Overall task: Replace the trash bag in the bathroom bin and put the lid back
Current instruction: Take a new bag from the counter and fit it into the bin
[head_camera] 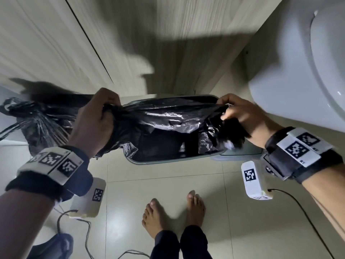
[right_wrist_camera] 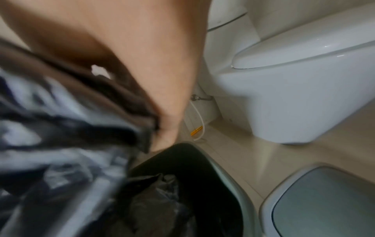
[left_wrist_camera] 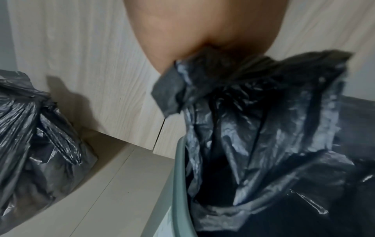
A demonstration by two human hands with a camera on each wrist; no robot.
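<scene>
Head view: both hands stretch a black bag [head_camera: 168,118] over the open bin [head_camera: 158,162]. Left hand [head_camera: 95,118] has its fingers curled tight round a bunched edge of the bag at the bin's left end; right hand [head_camera: 240,116] pinches the opposite edge at the bin's right end. Most of the bag hangs down inside the bin. Left of the bin a full, tied bag [head_camera: 31,124] sits on the floor [head_camera: 168,184]. Right of the bin the lid [right_wrist_camera: 324,203] lies flat on the floor, beside the toilet [right_wrist_camera: 294,89]
</scene>
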